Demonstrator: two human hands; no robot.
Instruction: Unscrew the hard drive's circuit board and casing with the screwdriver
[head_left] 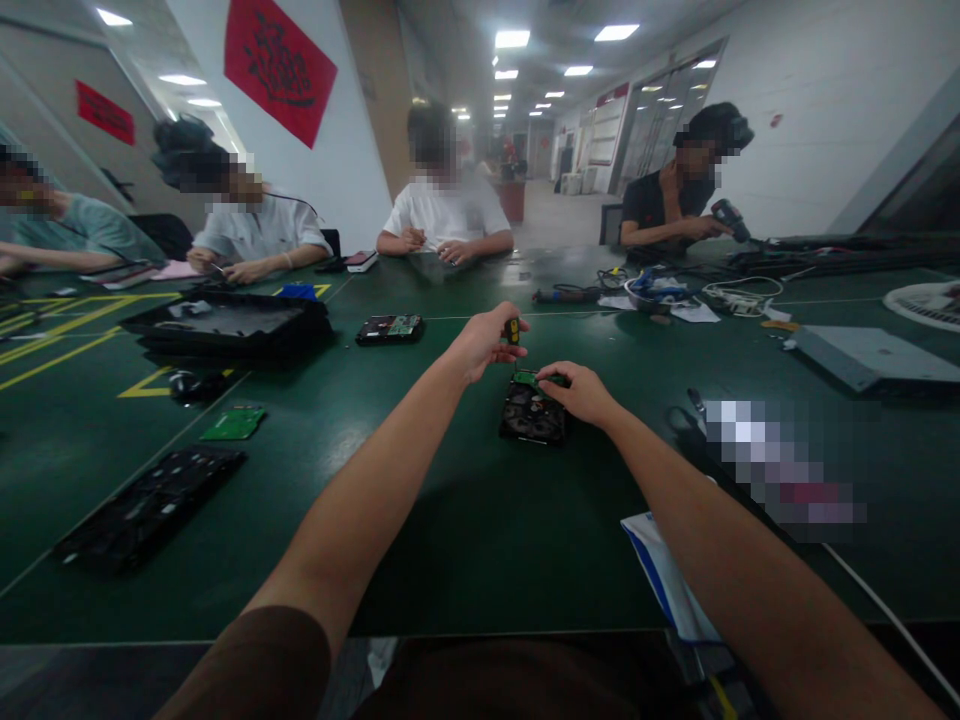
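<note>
A hard drive (534, 412) lies on the green table before me, its underside up and a green circuit board (524, 378) at its far end. My left hand (491, 340) grips a screwdriver (512, 331) by its black and yellow handle. The screwdriver stands roughly upright, with its shaft coming down at the drive's far left corner; whether the tip sits in a screw is too small to tell. From the right, my right hand (581, 392) holds the drive, its curled fingertips on the edge of the board.
Another hard drive (390, 329) lies further back. To the left are a black tray (225, 325), a loose green circuit board (234, 423) and a long black part (154, 505). Cables (660, 287), a grey metal case (877, 358) and a blue-white packet (667, 575) are at right. Several people sit opposite.
</note>
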